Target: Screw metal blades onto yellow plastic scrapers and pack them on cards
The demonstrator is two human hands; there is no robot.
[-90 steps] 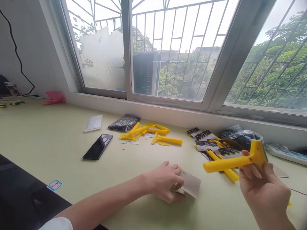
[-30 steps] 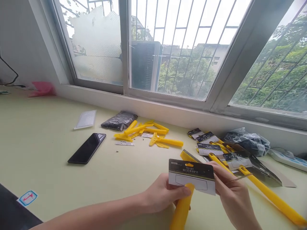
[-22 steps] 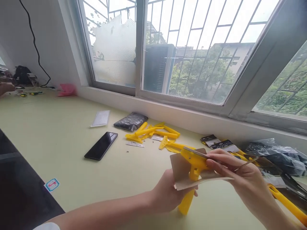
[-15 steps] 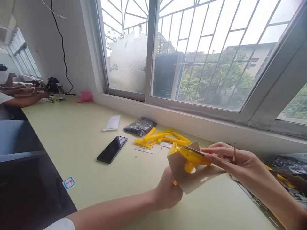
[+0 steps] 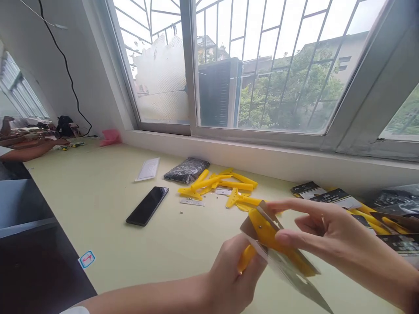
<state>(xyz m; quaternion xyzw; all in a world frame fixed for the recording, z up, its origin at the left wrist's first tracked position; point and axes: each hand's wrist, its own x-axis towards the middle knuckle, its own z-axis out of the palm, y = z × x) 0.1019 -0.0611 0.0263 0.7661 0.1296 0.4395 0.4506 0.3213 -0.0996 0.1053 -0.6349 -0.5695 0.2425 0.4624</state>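
Observation:
A yellow scraper is held up over the table between my two hands. Its handle runs into my left hand, whose fingers are wrapped round it. Thumb and fingers of my right hand pinch the wide scraper head from the other side. A brownish sheet with a hang-hole slot sits about the scraper head and slants down to the right, blurred by motion. Beyond my hands lies a pile of yellow scraper parts with thin metal blades and small screws. Any small tool in my right palm is hidden.
A black phone, a white card and a black plastic packet lie left of the parts. Packaged scrapers are stacked at the right. Co-workers' arms show at the far left. A window sill borders the back.
The scraper has been turned so its head slants down to the right, the sheet with it. My right thumb now presses on the head. The view has shifted slightly right.

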